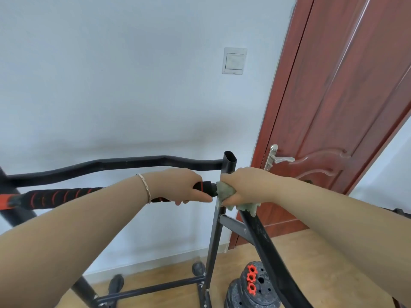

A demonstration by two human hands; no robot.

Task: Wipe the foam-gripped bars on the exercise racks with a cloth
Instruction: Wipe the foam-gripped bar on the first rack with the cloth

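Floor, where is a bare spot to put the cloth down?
The floor is bare right of the plates, toward the door. A narrower strip lies between the wall and the rack's base bar, with rack feet at its ends. It is crowded around the plates and post.

Matt ribbed foam bar (55,197); fuzzy cloth (225,192); glossy wood door (333,96).

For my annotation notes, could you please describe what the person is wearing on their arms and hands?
Both forearms are bare, with no sleeves in view and no gloves on the left hand or right hand. A thin metallic bangle circles the left wrist.
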